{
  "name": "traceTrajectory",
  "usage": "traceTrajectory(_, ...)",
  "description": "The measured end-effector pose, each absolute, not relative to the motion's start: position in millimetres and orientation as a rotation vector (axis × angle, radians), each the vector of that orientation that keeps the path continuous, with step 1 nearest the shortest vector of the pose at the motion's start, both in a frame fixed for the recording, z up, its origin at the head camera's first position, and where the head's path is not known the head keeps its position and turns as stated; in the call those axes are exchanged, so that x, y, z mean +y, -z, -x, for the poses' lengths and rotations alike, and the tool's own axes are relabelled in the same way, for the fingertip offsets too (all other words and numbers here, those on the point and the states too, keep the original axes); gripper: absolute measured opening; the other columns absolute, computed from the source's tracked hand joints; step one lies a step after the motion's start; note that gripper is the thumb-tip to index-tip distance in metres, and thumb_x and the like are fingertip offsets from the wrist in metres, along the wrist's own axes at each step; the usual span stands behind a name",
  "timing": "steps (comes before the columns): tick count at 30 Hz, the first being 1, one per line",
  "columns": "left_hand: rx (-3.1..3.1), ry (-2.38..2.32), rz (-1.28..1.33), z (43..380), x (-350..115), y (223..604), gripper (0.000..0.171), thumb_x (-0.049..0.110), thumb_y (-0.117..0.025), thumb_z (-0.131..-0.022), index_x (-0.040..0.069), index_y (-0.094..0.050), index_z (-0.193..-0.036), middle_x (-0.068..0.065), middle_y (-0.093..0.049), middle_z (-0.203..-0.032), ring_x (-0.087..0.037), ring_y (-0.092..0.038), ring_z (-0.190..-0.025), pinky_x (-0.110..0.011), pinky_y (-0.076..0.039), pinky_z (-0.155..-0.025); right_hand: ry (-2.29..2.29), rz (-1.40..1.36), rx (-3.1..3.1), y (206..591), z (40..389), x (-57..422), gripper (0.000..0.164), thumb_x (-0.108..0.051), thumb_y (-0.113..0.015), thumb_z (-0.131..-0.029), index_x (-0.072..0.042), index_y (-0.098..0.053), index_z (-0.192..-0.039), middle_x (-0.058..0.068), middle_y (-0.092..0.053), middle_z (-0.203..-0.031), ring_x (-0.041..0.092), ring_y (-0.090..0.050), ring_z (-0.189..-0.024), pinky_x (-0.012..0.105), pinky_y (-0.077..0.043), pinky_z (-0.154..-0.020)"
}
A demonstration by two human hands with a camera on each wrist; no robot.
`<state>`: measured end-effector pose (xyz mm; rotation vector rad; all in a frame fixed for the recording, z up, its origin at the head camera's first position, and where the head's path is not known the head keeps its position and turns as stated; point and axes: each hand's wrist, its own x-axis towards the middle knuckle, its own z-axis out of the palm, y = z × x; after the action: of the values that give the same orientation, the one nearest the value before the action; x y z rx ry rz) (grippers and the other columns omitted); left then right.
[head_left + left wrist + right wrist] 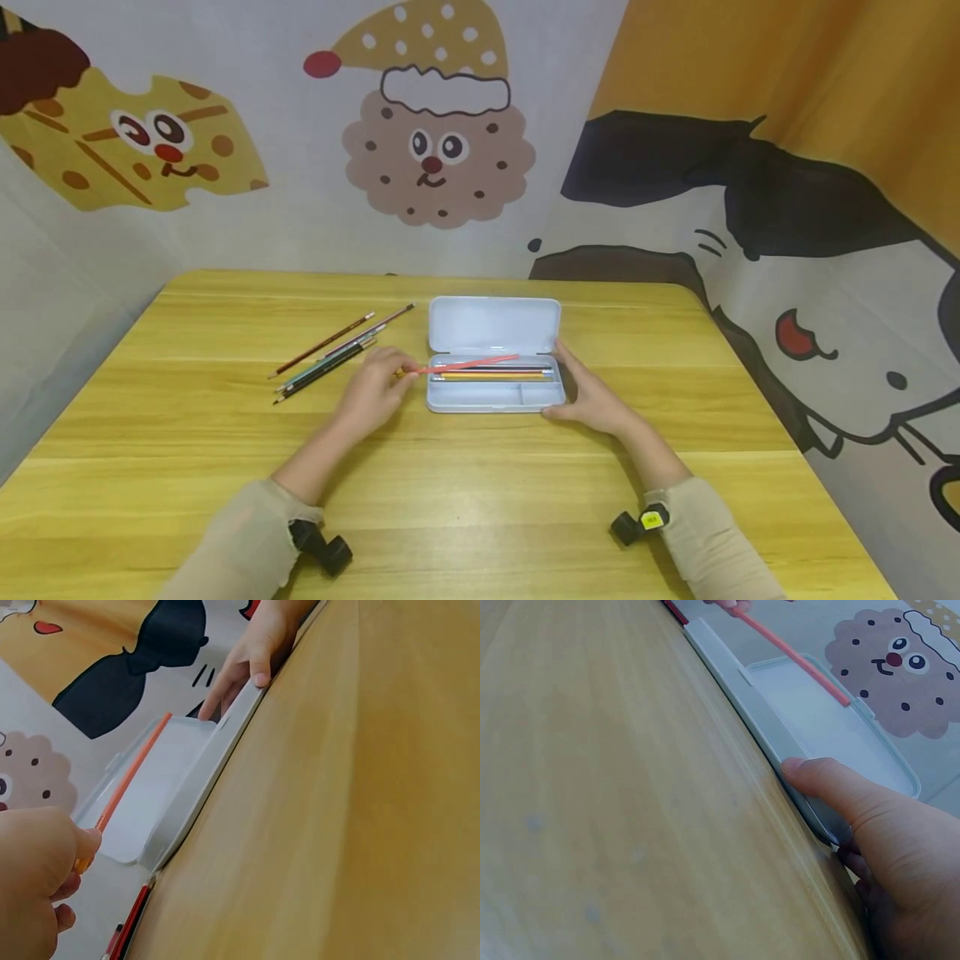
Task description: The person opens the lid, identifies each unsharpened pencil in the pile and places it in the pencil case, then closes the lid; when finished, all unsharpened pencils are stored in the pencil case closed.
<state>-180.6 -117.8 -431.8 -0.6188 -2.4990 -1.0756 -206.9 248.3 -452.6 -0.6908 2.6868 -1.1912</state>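
My left hand [375, 390] pinches a coral-pink pencil [480, 363] near its yellowish end, between thumb and fingers. The pencil slants over the case; in the left wrist view its coral shaft [135, 771] points up and away from the hand. A pale pencil case [472, 407] lies with its lid [495, 323] tipped back. Several pencils [491, 377] lie lengthwise in its long rear compartment. At the case's right end, my right hand [594, 402] grips it, thumb [829, 780] on the front wall and fingers round the back corner.
Left of the case, several loose pencils [330, 358] lie slanted on the wooden table [480, 500], dark, red and teal ones among them. A divider splits the front of the case. Behind the table hangs a cloth [292, 233] printed with cartoon figures.
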Motion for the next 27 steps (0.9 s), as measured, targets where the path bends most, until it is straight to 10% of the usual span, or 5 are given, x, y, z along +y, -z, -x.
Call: traceTrajectory(27, -2.637, 1.047, 0.705, 211, -76, 438, 0.004, 0.008, -0.074, -0.084, 0.007, -0.071, -0.087, -0.001, -0.064, -0.088, -0.021, -0.054, -0.088, -0.035, -0.045, -0.079, 1.196, 0.679, 2.677, 450, 205, 248, 0.119, -0.031, -0.086, -0.071, -0.018, -0.002, -0.155, 0.011, -0.028, -0.152, 0.028, -0.017, -0.141, 0.05, -0.009, -0.113)
